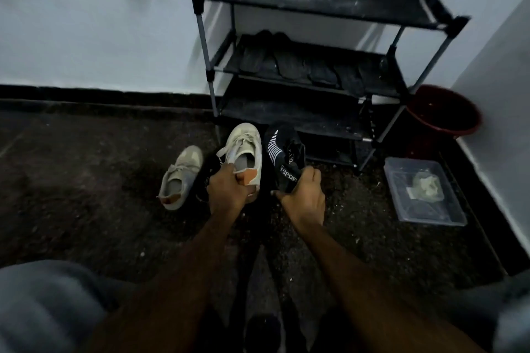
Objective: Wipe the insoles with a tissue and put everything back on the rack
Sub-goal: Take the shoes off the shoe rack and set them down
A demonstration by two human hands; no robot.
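Observation:
My left hand (pixel 228 188) grips the heel of a beige sneaker (pixel 246 149) with an orange heel patch, lifted off the floor with its toe pointing at the rack. My right hand (pixel 304 195) holds a black sock (pixel 282 157) with white stripes and white lettering. A second beige sneaker (pixel 179 178) lies on the dark floor to the left. The black shoe rack (pixel 315 0) stands against the wall, with several dark insoles (pixel 289 66) lying on its middle shelf.
A clear plastic bin (pixel 424 195) holding crumpled tissue sits on the floor at the right. A red bucket (pixel 444 112) stands in the corner beside the rack. My knees in grey fabric fill the bottom corners. A dark item lies between the sneakers.

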